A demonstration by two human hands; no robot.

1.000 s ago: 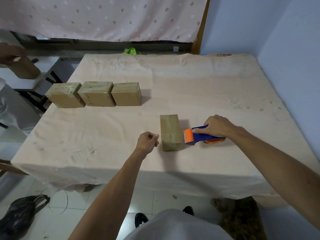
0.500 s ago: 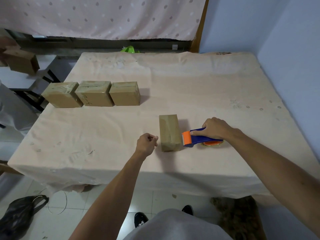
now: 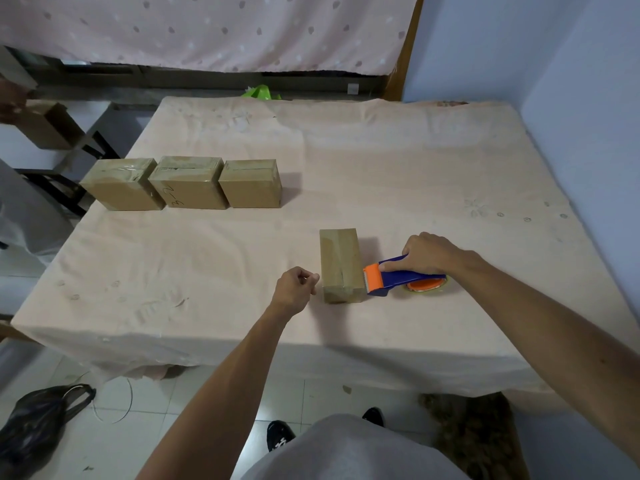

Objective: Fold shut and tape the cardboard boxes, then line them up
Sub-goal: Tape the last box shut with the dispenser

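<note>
**Cardboard box (image 3: 341, 265) taped shut near the front of the bench (image 3: 381, 161)**

Stood alone on the cloth-covered top, narrow end toward the person, with glossy tape along its upper face. Was flanked by the left hand (image 3: 294, 287), curled into a loose fist around nothing just beside its near left corner, and by the right hand (image 3: 429, 254), wrapped round the blue handle of the tape dispenser (image 3: 398, 277), orange head against the box's right side. Lay well apart from the row of three taped boxes (image 3: 188, 183), set side by side at back left.
</note>
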